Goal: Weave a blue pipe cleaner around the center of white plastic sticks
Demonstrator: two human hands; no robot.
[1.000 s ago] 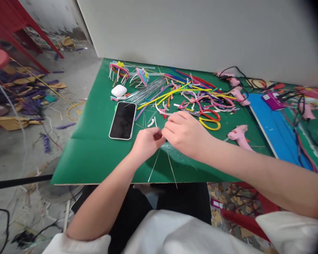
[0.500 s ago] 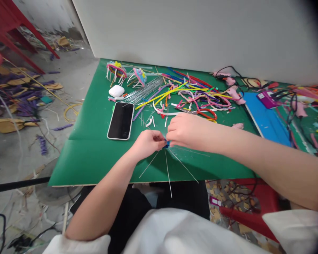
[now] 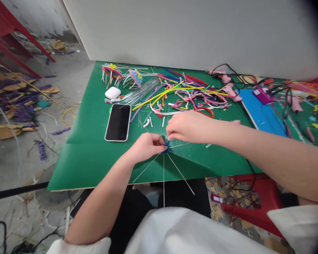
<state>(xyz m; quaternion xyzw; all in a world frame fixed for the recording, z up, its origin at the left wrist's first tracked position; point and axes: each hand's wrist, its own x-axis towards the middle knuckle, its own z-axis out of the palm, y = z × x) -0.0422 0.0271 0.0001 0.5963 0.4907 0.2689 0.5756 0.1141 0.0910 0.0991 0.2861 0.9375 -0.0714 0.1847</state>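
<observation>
Near the front of the green-topped table, my left hand (image 3: 146, 147) pinches the small blue centre of a wire frame between thumb and fingers. Several thin, stiff wires (image 3: 164, 178) fan out from that centre, some past the table's front edge. My right hand (image 3: 185, 126) is closed on a blue pipe cleaner (image 3: 168, 143), whose short visible length rises from the centre to my fingertips. My fingers partly hide the blue coil.
A phone (image 3: 118, 122) and a white rounded case (image 3: 112, 92) lie left. Behind my hands are colourful pipe cleaners (image 3: 169, 92), a bundle of wires (image 3: 141, 91), red-handled scissors (image 3: 208, 112) and two small umbrella-like pieces (image 3: 135, 77). A blue board (image 3: 262, 114) and cables lie right.
My right hand has drawn slightly up from my left, so a short length of blue pipe cleaner shows between them. The wire frame has turned and tilted a little.
</observation>
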